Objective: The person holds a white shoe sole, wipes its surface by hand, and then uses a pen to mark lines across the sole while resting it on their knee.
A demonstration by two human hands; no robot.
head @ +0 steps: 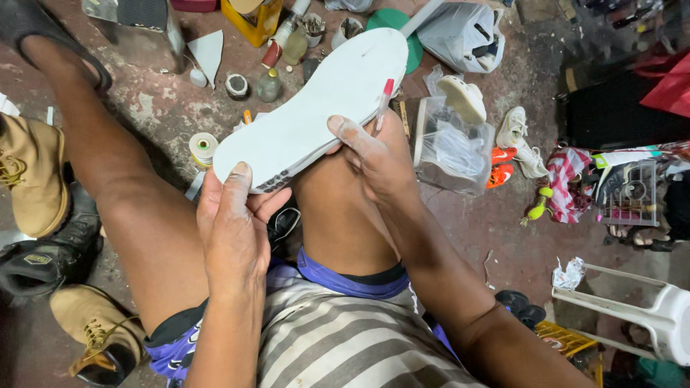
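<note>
A long white shoe sole (316, 104) lies flat side up across my right knee. My left hand (233, 215) grips its near heel end, thumb on top. My right hand (377, 154) steadies the sole's right edge with the thumb while holding a thin pen with a red cap (383, 104) upright between the fingers. I sit with bare knees, in a striped shirt and purple shorts.
Tan boots (29, 179) and a black boot (50, 259) stand at the left. Bottles and jars (269, 85), a roll of tape (204, 147) and a yellow box (253, 21) lie ahead. White sneakers (519, 140), plastic bags (453, 147) and a white plastic chair (632, 309) are at the right.
</note>
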